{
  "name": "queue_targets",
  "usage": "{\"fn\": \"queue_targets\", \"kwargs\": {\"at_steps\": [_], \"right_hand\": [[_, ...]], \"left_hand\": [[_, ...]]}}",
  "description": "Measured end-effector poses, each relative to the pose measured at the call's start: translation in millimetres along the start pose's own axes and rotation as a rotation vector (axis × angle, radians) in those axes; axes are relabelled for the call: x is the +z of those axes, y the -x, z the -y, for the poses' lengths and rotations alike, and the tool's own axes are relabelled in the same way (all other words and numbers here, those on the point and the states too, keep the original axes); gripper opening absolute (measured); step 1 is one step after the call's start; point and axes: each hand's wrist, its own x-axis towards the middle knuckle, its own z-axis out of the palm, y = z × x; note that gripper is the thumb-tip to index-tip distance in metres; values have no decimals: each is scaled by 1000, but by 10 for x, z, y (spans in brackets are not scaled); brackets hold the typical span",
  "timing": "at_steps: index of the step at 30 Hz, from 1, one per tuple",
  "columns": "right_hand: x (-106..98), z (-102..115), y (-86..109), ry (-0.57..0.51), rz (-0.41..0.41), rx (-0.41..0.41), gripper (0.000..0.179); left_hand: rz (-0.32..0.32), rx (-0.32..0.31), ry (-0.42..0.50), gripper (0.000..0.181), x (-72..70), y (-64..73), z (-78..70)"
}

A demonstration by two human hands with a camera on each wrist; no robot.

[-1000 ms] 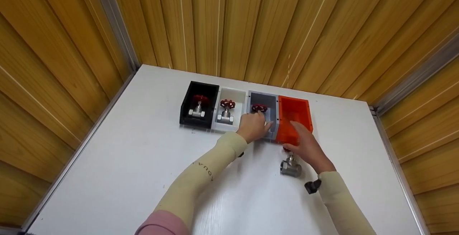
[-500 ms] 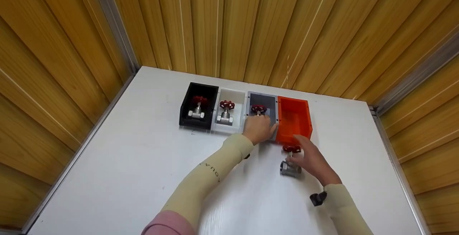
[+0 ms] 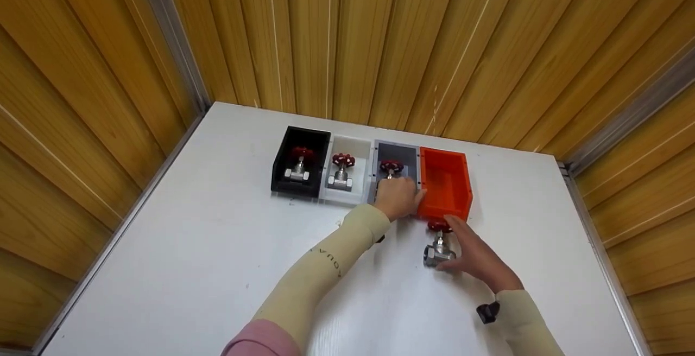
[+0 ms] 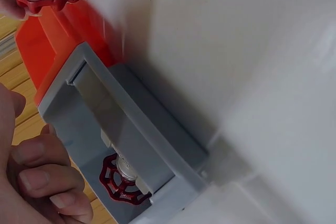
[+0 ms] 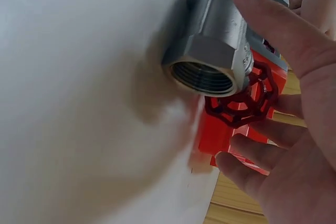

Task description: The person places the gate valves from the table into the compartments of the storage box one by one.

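Note:
In the head view my right hand (image 3: 480, 255) is spread around a steel gate valve (image 3: 438, 243) with a red handwheel, standing on the white table in front of the orange bin (image 3: 446, 182). In the right wrist view the thumb lies along the valve body (image 5: 210, 30), and the straight fingers reach past the red handwheel (image 5: 241, 100). My left hand (image 3: 398, 198) hangs over the front of the grey bin (image 3: 398, 151). Its fingers (image 4: 50, 177) are loosely curled with nothing between them. Inside that bin lies another valve (image 4: 123, 174), partly hidden.
A white bin (image 3: 355, 144) and a black bin (image 3: 309, 132) continue the row to the left. One holds a red-wheeled valve (image 3: 340, 176), the other a similar valve (image 3: 297, 171). Yellow wood-look panels (image 3: 358, 46) stand behind the white table (image 3: 217, 236).
My right hand has come down and toward me, from above the orange bin's front to around the table valve. My left hand has shifted slightly right and toward me over the grey bin.

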Motion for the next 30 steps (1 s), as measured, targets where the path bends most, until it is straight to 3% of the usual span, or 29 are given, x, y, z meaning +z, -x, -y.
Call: {"fn": "queue_targets", "kwargs": {"at_steps": [6, 14, 30], "right_hand": [[28, -44, 37, -14, 28, -9, 132], [24, -76, 59, 59, 21, -40, 134], [98, 26, 66, 211, -40, -26, 131]], "left_hand": [[1, -4, -3, 52, 34, -14, -26], [-36, -13, -1, 51, 88, -32, -54], [42, -10, 29, 52, 136, -82, -139]]}}
